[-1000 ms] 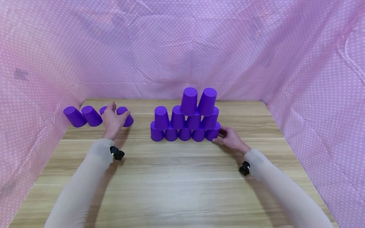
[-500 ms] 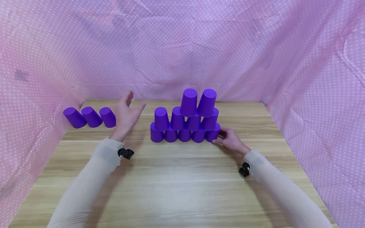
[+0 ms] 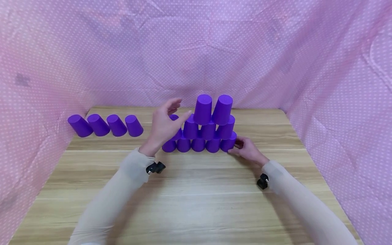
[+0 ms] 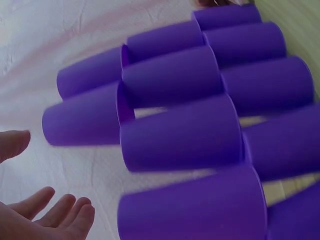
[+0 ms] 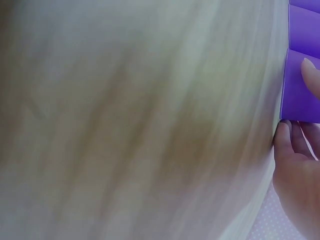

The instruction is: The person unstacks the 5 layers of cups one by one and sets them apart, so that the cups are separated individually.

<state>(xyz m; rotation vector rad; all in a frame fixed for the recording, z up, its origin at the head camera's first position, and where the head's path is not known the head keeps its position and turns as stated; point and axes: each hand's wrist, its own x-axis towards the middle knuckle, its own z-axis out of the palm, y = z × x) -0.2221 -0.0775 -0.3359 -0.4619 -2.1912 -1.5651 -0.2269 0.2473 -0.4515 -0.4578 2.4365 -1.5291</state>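
A pink cloth sheet with white dots point(image 3: 196, 51) encloses the far, left and right sides of the work area. A rectangular table with a pale wood-grain surface point(image 3: 196, 200) lies inside it. Two pale beige fabric sleeves point(image 3: 306, 200) extend over the table from the near side, one left, one right.

The largest assembly is a pyramid of purple, tapered, round cups point(image 3: 207, 132), standing right of centre toward the far side. All its cups are inverted, closed ends up. Tier count: bottom, five; middle, four; top, two. The top cups point(image 3: 203, 110) sit over the three right-hand cups of the middle tier. A row of four matching inverted cups point(image 3: 102, 127) stands on the table at far left, apart from the pyramid.

Left hand point(image 3: 163, 127): released, holding nothing. It is raised at the left end of the pyramid, partly hiding the leftmost bottom cup point(image 3: 168, 147). Thumb point(image 4: 14, 142) and fingers point(image 4: 75, 215) are spread, with a gap between them and the cups in the left wrist view.

Right hand point(image 3: 248, 151): grasping the rightmost bottom cup point(image 3: 228, 143) at its right side, thumb on the near face, fingers bent behind.

Small black cameras point(image 3: 155, 167) are mounted at both wrists.
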